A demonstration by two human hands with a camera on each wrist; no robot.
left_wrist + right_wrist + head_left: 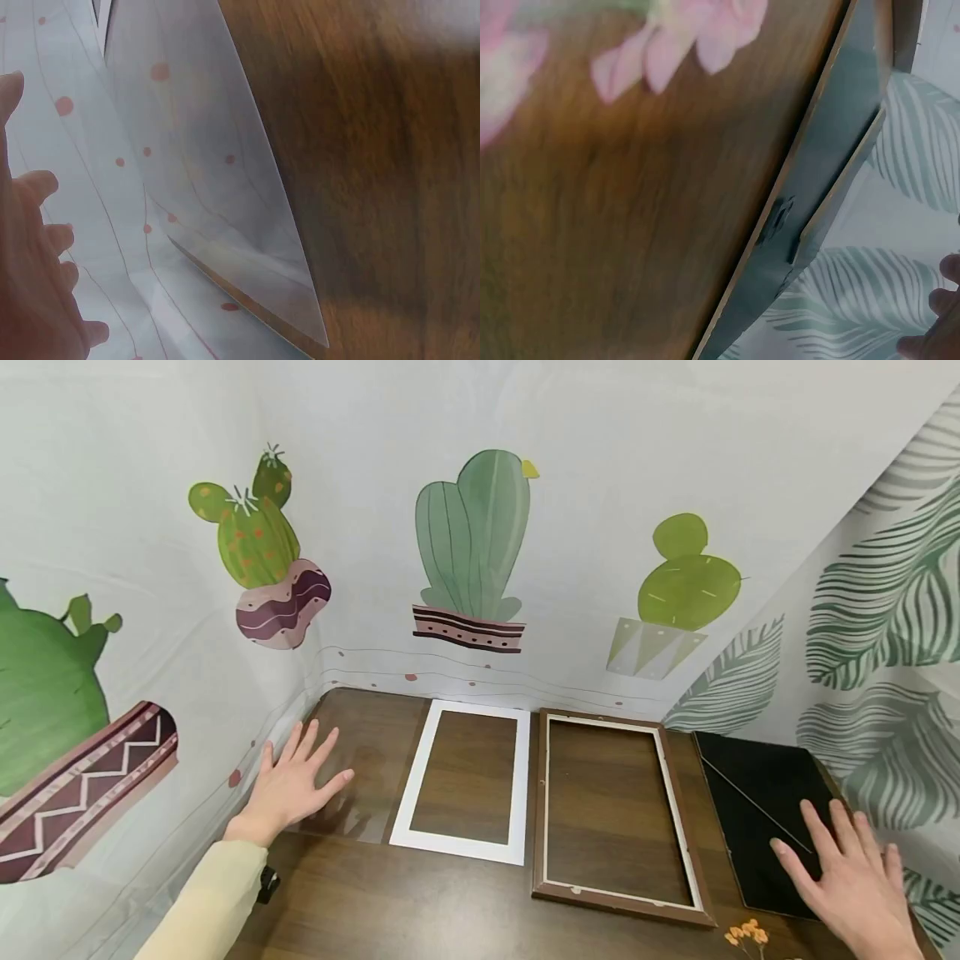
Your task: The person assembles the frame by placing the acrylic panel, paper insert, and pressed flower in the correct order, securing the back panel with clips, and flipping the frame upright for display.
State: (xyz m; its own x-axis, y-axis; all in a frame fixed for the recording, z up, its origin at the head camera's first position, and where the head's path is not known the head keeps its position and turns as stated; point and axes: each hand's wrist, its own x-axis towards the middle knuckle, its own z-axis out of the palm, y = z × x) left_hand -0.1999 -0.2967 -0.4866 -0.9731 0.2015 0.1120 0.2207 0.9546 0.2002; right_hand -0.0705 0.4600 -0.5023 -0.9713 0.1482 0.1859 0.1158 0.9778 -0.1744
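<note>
My left hand (288,781) is spread above a clear, thin pane (375,752) at the table's left end. The pane mirrors the curtain in the left wrist view, where the fingers (46,184) show at the edge. To its right lies a white picture mat (416,777) with a rectangular opening. Beside that is a brown picture frame (542,802) with a pale inner lip and nothing in its opening. A black backing board (750,810), crossed by a slanting line, lies at the right. My right hand (855,868), fingers spread, overlaps its near right corner; both hands hold nothing.
The wooden table (420,902) carries these parts in a row. A cactus-printed curtain (585,527) hangs behind, and leaf-printed cloth (885,635) borders the right. Small orange flowers (748,932) stand at the front edge; pink flowers (720,30) are close to the right wrist view.
</note>
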